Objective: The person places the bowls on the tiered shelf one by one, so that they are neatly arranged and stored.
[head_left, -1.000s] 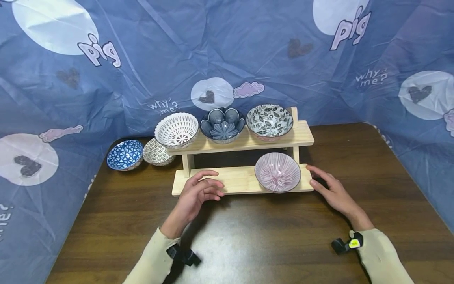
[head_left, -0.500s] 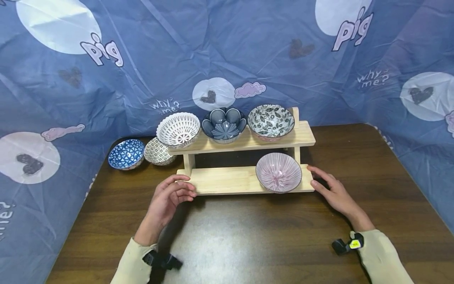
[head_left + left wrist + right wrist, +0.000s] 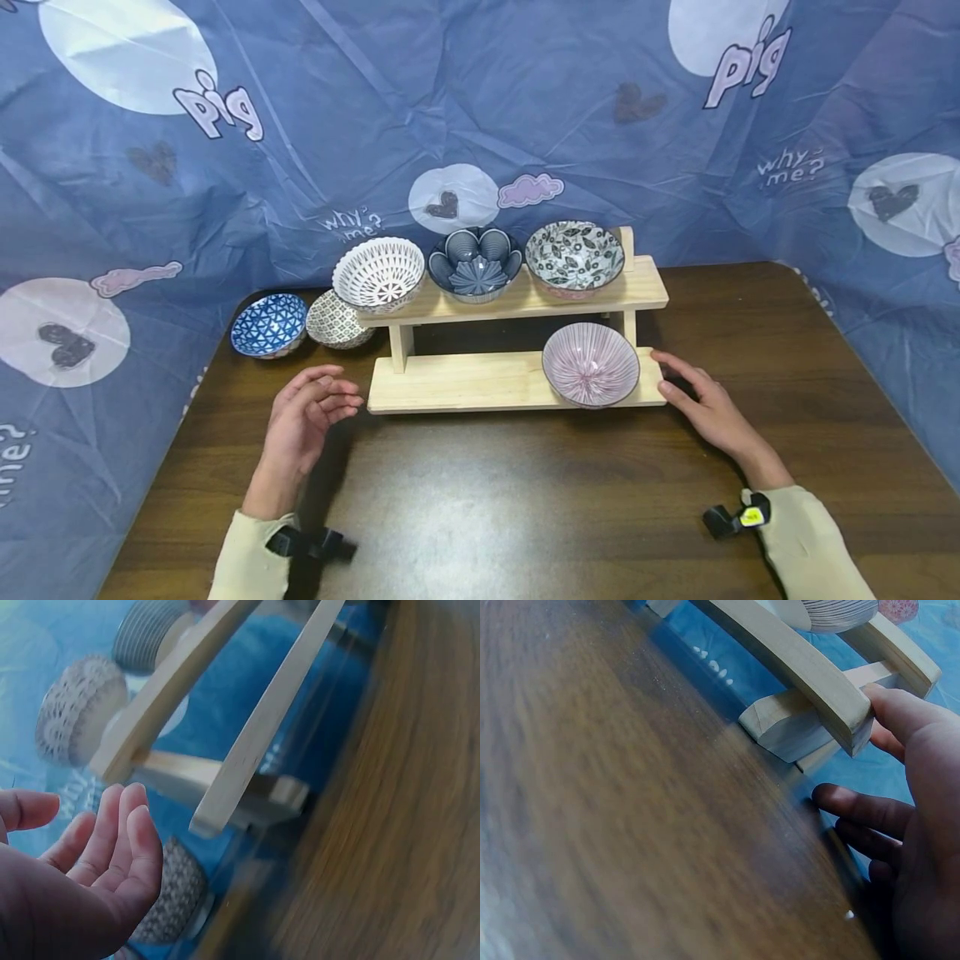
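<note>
My left hand [image 3: 307, 417] hovers over the table just left of a two-tier wooden stand [image 3: 457, 383], fingers loosely bent and holding nothing. At the stand's opposite end, my right hand [image 3: 708, 408] touches the lower shelf. Its thumb [image 3: 900, 709] lies against the shelf's end, with the other fingers extended. A pink-and-white striped bowl [image 3: 591, 365] sits on the right of the lower shelf. Along the upper shelf stand a white bowl with dark dashes [image 3: 378, 275], a dark blue petal-patterned bowl [image 3: 475, 267] and a bowl with a leaf pattern [image 3: 574, 254].
Left of the stand, a blue-and-white triangle-patterned bowl [image 3: 268, 325] and a small bowl with a brownish grid pattern [image 3: 337, 321] rest on the dark wooden table [image 3: 480, 500]. A blue printed cloth [image 3: 315, 167] hangs behind the table and along both sides.
My left hand has moved left, from in front of the lower shelf to beyond its left end. The right hand stays at the shelf's right end, and the bowls keep their places.
</note>
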Available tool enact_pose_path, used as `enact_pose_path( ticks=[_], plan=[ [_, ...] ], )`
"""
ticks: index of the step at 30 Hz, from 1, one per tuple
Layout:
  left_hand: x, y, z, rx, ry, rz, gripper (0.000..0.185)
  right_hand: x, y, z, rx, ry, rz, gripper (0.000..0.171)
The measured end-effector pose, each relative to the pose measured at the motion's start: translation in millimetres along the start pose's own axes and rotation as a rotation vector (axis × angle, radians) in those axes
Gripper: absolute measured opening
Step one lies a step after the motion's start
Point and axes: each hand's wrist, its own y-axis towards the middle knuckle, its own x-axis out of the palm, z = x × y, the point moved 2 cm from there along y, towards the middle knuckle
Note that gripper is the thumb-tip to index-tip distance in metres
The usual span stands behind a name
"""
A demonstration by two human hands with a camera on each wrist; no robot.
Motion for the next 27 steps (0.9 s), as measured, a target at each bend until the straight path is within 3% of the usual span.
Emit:
enact_pose_path(
  ticks=[5, 15, 23, 27],
  plan=[
    [-14.5, 0.2, 5.9, -0.001, -0.021, 0.144, 0.028, 0.1, 0.2, -0.4, 0.012, -0.001, -0.008, 0.049],
    [-39.2, 4.7, 12.7, -0.054, -0.097, 0.504, 0.014, -0.4, 0.7, -1.0, 0.011, -0.001, -0.01, 0.049],
    [-55.7, 14.5, 12.1, -0.047, -0.101, 0.648, 0.016, -0.6, 0.5, -0.8, 0.009, 0.007, -0.01, 0.049],
    [-63.4, 21.6, 10.5, -0.066, -0.078, 0.679, 0.02, -0.2, 0.2, -0.1, 0.004, 0.007, -0.004, 0.048]
  ],
)
